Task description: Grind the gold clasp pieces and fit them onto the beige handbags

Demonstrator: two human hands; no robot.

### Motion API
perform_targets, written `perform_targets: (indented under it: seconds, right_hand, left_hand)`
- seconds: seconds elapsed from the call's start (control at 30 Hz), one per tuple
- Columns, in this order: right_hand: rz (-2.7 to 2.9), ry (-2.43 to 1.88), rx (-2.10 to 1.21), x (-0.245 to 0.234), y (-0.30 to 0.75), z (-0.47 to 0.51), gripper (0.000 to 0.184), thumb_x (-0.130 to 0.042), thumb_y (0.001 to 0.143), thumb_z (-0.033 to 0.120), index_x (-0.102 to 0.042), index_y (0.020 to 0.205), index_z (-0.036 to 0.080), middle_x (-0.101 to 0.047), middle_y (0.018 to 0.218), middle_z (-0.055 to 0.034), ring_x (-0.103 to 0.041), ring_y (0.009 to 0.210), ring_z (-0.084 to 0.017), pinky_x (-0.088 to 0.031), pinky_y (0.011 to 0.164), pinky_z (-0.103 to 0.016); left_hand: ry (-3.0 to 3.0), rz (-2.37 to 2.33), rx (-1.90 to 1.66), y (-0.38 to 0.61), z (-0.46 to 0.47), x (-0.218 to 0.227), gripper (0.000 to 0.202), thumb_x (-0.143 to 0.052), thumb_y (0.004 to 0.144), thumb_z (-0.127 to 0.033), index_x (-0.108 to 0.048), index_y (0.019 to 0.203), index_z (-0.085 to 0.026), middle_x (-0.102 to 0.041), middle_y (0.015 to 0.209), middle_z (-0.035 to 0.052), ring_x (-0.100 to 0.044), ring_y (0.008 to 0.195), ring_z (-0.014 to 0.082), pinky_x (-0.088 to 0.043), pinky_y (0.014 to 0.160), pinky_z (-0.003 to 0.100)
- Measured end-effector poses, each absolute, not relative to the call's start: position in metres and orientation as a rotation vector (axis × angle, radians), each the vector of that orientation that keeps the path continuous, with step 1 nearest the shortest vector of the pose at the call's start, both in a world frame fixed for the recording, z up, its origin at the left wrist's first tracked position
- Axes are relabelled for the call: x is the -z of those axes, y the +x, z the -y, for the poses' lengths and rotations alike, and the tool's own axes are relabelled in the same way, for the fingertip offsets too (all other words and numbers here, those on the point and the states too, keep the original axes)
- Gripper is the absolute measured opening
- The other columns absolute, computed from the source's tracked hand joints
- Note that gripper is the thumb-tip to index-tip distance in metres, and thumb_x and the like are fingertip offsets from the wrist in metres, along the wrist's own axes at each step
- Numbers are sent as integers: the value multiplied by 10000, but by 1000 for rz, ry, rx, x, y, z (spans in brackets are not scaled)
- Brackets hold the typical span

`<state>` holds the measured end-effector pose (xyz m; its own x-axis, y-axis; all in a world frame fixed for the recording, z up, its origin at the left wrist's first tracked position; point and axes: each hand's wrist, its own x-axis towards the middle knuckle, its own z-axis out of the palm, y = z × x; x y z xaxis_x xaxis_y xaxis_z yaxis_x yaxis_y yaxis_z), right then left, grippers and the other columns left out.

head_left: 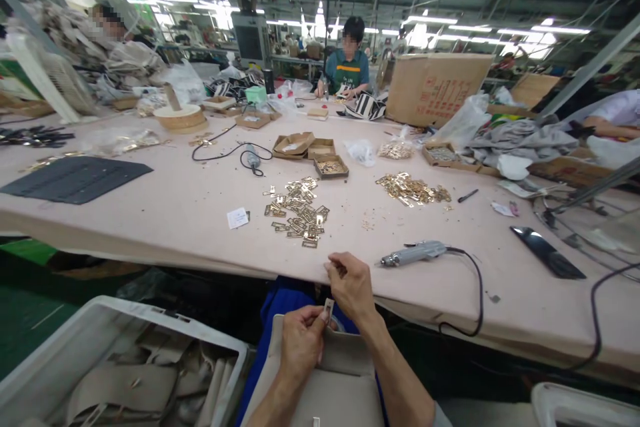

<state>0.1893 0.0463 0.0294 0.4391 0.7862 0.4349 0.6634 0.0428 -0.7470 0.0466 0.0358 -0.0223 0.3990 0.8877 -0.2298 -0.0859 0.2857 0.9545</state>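
A beige bag piece (345,390) lies across my lap. My left hand (301,340) is closed at its upper edge, pinching a small pale tab with a metal fitting (328,307) between thumb and forefinger. My right hand (353,283) is raised just above and to the right of that tab, by the table's front edge. Its fingers are curled in a pinch; whatever is in them, if anything, is too small to make out. Beyond the hands lies a heap of gold metal buckles (300,210). A grey electric screwdriver (413,253) rests on the table to the right.
A white crate (200,327) with beige bag pieces stands at lower left. On the table (190,227) are a second gold heap (413,189), small cardboard trays (331,167), a black phone (545,251), and cables. A co-worker (350,63) sits across, near a large carton (437,90).
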Motion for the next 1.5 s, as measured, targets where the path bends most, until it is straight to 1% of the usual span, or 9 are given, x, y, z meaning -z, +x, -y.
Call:
perform_targets:
  seconds: [0.17,0.27,0.4,0.6,0.8,0.93,1.07,1.27,1.5]
  right_hand:
    - [1454,-1814,-158,-32,200,-103,41,-696,818,202,-687,858,197,-675,837,-35,-597,773,-194,-452,758,-286]
    - [1509,-1878,-155,-31,198,-120,53,-712,794,187,-663,811,200,-673,832,-26,-594,798,-197,-432,766,-283]
    - [1523,-1869,-196,-27,193,-129,132,-699,778,136,-681,891,202,-687,886,-26,-605,849,-199,-441,788,-279]
    - [1573,-1846,-254,-27,190,-128,235,-676,789,84,-714,983,212,-688,879,-11,-618,829,-178,-460,800,-266]
    - [1734,-1880,-171,-35,178,-117,79,-753,849,252,-755,926,234,-668,971,-51,-609,957,-215,-452,865,-298]
    - [1739,-2017,-216,-43,176,-123,193,-728,849,202,-714,1041,210,-701,996,-62,-634,946,-217,-458,839,-293]
    - [1770,-2075,-313,-48,178,-130,110,-706,838,198,-707,948,205,-717,913,-67,-654,895,-231,-455,772,-291]
    - [1849,-2102,-373,-53,179,-130,62,-665,857,210,-706,903,214,-717,991,-70,-658,943,-239,-466,788,-295]
    - [1847,-2153,-372,-59,174,-139,273,-688,761,100,-697,1028,154,-718,1020,-131,-668,967,-282,-493,826,-330]
  left_hand:
    - [1126,-932,-802,47,-39,24,522,-773,720,-641,-749,708,-120,-703,575,89,-393,267,91,-182,277,203]
    - [1141,-937,-787,46,-40,25,491,-751,753,-605,-745,711,-116,-711,590,97,-393,264,90,-187,276,206]
    - [1136,-929,-792,46,-40,26,437,-737,795,-543,-751,744,-109,-704,579,86,-383,267,83,-191,281,202]
    - [1125,-946,-792,46,-40,23,505,-762,737,-609,-766,751,-105,-725,625,106,-403,275,94,-214,291,221]
    - [1139,-935,-832,44,-38,23,471,-757,766,-578,-773,779,-107,-747,669,116,-431,286,99,-227,291,220]
    - [1145,-924,-836,45,-39,27,444,-734,804,-541,-752,770,-98,-725,619,104,-404,268,90,-229,285,211]
    - [1157,-922,-829,46,-39,30,409,-743,809,-508,-751,763,-101,-716,607,88,-411,277,87,-247,291,208]
    - [1145,-922,-835,48,-38,31,354,-751,811,-450,-759,764,-99,-704,579,70,-395,279,76,-234,294,201]
    - [1152,-913,-848,50,-37,27,386,-756,793,-480,-759,769,-94,-729,631,92,-415,281,77,-240,296,200]
